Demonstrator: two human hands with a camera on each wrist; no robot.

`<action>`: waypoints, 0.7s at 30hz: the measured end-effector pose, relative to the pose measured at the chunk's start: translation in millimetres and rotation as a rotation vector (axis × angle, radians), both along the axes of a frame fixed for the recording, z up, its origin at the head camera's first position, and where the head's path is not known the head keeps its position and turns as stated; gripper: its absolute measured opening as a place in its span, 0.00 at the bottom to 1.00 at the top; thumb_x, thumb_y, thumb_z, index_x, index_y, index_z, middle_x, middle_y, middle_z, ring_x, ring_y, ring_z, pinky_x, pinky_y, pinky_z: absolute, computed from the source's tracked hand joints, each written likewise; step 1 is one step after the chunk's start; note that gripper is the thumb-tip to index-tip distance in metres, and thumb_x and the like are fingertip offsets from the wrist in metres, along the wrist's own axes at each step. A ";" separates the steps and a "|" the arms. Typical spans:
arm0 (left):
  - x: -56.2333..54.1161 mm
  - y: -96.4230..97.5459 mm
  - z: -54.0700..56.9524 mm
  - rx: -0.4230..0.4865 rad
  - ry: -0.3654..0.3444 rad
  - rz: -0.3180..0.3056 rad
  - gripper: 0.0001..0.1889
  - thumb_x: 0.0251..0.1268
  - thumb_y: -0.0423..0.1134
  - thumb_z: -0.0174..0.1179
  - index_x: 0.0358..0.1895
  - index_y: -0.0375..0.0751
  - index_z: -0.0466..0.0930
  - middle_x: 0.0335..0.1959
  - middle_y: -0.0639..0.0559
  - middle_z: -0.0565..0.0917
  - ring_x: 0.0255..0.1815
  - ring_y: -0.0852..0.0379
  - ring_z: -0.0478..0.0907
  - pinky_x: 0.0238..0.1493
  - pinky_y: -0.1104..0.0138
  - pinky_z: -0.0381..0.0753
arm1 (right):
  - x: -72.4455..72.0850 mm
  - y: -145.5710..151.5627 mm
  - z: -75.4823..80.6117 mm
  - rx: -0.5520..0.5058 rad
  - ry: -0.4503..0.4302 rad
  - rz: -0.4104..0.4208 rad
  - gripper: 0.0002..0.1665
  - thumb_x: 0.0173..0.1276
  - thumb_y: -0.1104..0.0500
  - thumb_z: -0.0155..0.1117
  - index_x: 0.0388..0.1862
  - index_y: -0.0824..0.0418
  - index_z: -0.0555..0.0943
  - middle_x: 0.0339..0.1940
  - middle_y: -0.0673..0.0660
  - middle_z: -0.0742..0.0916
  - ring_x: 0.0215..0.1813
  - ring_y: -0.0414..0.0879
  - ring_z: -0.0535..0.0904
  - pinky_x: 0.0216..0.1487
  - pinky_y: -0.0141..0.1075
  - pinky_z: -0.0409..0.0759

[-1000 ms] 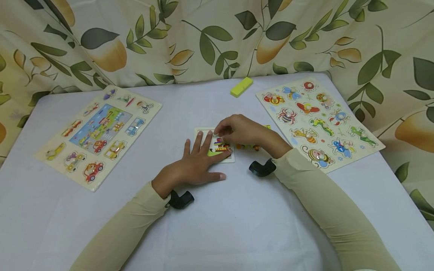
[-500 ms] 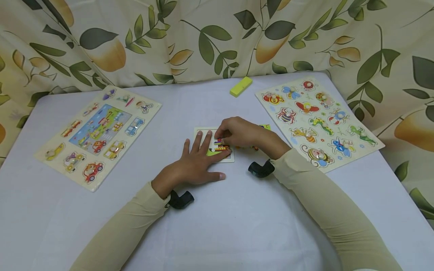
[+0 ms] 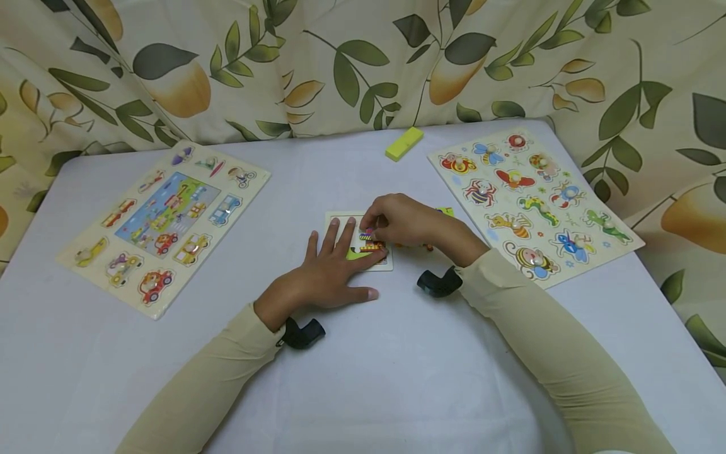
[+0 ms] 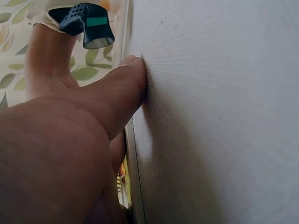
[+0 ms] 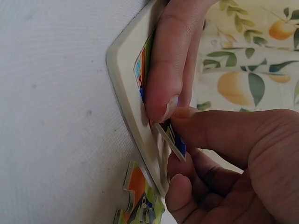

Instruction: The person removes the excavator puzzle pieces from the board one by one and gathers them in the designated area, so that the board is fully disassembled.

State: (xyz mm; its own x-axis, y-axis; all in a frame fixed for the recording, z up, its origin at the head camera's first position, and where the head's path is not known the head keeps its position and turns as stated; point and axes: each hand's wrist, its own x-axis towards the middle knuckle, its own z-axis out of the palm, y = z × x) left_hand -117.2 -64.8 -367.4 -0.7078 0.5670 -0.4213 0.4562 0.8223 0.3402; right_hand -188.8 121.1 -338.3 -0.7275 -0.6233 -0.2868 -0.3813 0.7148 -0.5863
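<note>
A small jigsaw tray (image 3: 387,266) with a pale frame lies on the white table, colourful pieces set in its lower part. My left hand (image 3: 329,271) rests over its left and lower side with fingers spread straight. In the left wrist view the thumb (image 4: 126,84) touches the tablecloth. My right hand (image 3: 405,221) pinches a jigsaw piece (image 5: 174,141) between thumb and fingers. The right wrist view has that piece tilted over the tray, close to a finger of the left hand. A loose jigsaw piece (image 5: 140,193) lies just beside the frame.
A vehicle peg puzzle board (image 3: 133,268) lies at the left, an insect peg puzzle board (image 3: 488,211) at the right. Near the back edge is a yellow-green block (image 3: 404,144). More loose pieces (image 3: 446,212) show partly behind the right hand. A leaf-patterned curtain (image 3: 351,63) hangs behind.
My right fingertips have shifted slightly right and nearer to me over the tray, still pinching. The left hand stays where it was.
</note>
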 end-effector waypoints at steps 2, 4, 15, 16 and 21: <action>0.0 -0.2 0.0 0.001 0.007 -0.004 0.38 0.65 0.69 0.49 0.76 0.73 0.46 0.76 0.43 0.20 0.72 0.39 0.12 0.66 0.37 0.25 | -0.6 0.8 -0.3 -0.016 0.002 0.009 0.09 0.66 0.67 0.65 0.45 0.61 0.85 0.38 0.53 0.84 0.41 0.47 0.75 0.44 0.38 0.74; 0.1 -0.1 0.1 0.001 0.009 -0.007 0.38 0.65 0.69 0.49 0.76 0.73 0.46 0.76 0.43 0.20 0.72 0.39 0.12 0.66 0.37 0.25 | -1.2 1.6 -0.8 -0.043 -0.005 0.010 0.08 0.67 0.67 0.64 0.44 0.61 0.85 0.37 0.52 0.85 0.40 0.47 0.76 0.45 0.38 0.74; 0.4 0.3 2.2 0.003 0.003 -0.008 0.38 0.66 0.69 0.49 0.76 0.73 0.46 0.76 0.43 0.20 0.72 0.39 0.12 0.66 0.37 0.24 | -4.3 10.0 -1.6 -0.157 0.002 0.005 0.08 0.69 0.67 0.63 0.43 0.61 0.86 0.42 0.53 0.87 0.44 0.46 0.78 0.50 0.41 0.74; 0.4 0.2 2.6 0.001 0.002 -0.008 0.38 0.66 0.69 0.49 0.76 0.73 0.46 0.76 0.43 0.21 0.73 0.39 0.13 0.66 0.37 0.24 | -4.6 10.9 -1.0 -0.161 0.009 -0.003 0.08 0.69 0.67 0.63 0.43 0.61 0.86 0.42 0.53 0.87 0.44 0.46 0.77 0.50 0.41 0.74; 0.7 0.2 4.0 -0.009 -0.003 -0.003 0.38 0.66 0.69 0.49 0.77 0.72 0.46 0.76 0.42 0.21 0.73 0.39 0.13 0.66 0.37 0.24 | -4.6 15.9 3.3 -0.170 0.031 -0.038 0.08 0.69 0.67 0.63 0.42 0.61 0.87 0.43 0.53 0.87 0.44 0.47 0.78 0.51 0.42 0.74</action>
